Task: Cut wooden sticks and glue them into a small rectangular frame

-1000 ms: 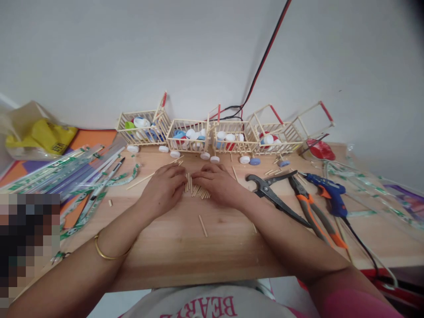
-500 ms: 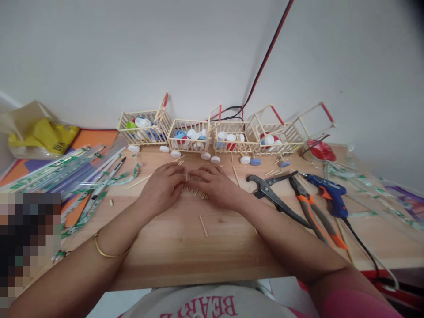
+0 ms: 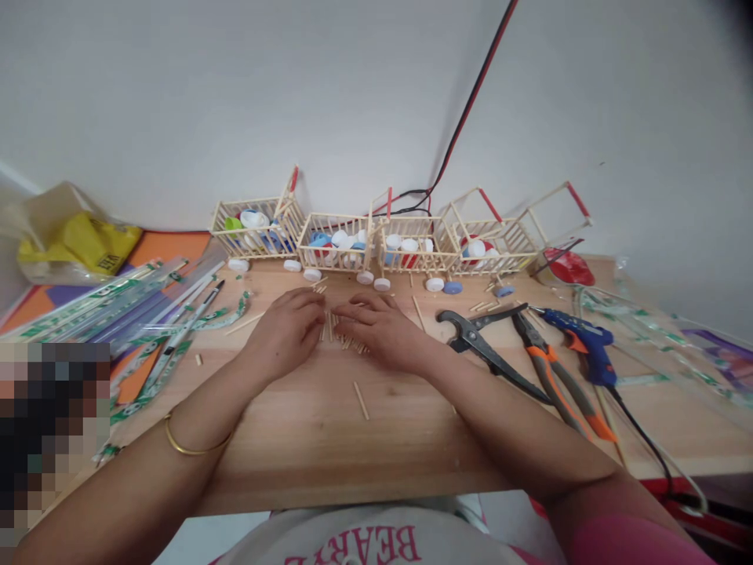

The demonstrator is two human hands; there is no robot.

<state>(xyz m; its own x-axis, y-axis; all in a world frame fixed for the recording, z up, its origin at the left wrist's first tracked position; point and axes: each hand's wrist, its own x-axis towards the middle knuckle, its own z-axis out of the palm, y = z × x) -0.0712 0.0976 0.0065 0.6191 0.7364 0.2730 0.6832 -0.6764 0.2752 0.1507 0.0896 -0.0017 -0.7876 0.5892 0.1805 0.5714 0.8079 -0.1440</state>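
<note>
Several short wooden sticks (image 3: pixel 330 324) lie bunched on the wooden table between my two hands. My left hand (image 3: pixel 289 328) rests palm down along the left side of the bunch, fingers loosely bent and nothing gripped. From the right, my right hand (image 3: pixel 380 326) lies over part of the bunch with its fingers spread, hiding some sticks. One single stick (image 3: pixel 361 400) lies apart, nearer to me. Beyond my hands, miniature carts made of sticks stand in a row, among them a cart (image 3: pixel 335 243) holding bottle caps.
Right of my hands are black pliers (image 3: pixel 476 337), orange-grey pliers (image 3: pixel 553 369) and a blue glue gun (image 3: pixel 588 341) with its cable. Plastic-wrapped sticks (image 3: pixel 111 302), a pen (image 3: pixel 205 294) and a yellow bag (image 3: pixel 88 243) lie left. The wall (image 3: pixel 353 94) rises behind the carts.
My left hand has shifted slightly left, away from the bunch, so more sticks show between my hands. The right hand is nearly still.
</note>
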